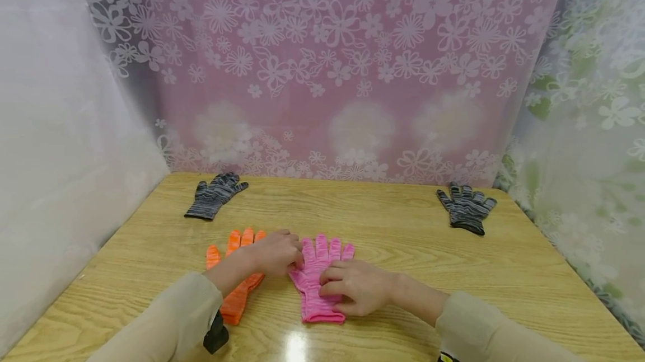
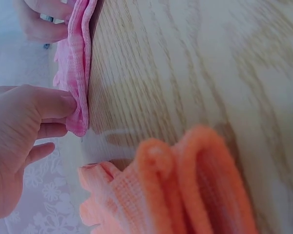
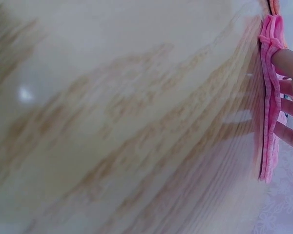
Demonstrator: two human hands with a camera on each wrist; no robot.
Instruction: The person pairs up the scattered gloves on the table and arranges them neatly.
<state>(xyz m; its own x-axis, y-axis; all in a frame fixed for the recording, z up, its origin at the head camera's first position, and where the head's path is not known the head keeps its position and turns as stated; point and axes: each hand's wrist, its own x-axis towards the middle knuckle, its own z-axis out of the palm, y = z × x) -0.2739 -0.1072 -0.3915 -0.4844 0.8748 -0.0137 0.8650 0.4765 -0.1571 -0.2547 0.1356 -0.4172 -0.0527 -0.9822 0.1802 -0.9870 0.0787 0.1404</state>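
Observation:
A pink knit glove (image 1: 313, 278) lies flat on the wooden table, its fingers pointing away and its cuff toward me. My left hand (image 1: 278, 253) pinches the left edge of this glove between thumb and fingers (image 2: 51, 129), near its thumb part. From the other side my right hand (image 1: 360, 286) rests on the palm and cuff, its fingertips (image 3: 283, 130) spread and touching the fabric. An orange knit glove (image 1: 234, 303) lies just left of the pink one, partly covered by my left forearm in the head view. Its open cuff (image 2: 205, 146) shows close up in the left wrist view.
Two dark grey striped gloves lie farther back, one at the back left (image 1: 211, 197) and one at the back right (image 1: 467, 209). Behind the wooden table (image 1: 403, 222) hangs a pink flowered curtain (image 1: 322, 71); pale curtains line both sides.

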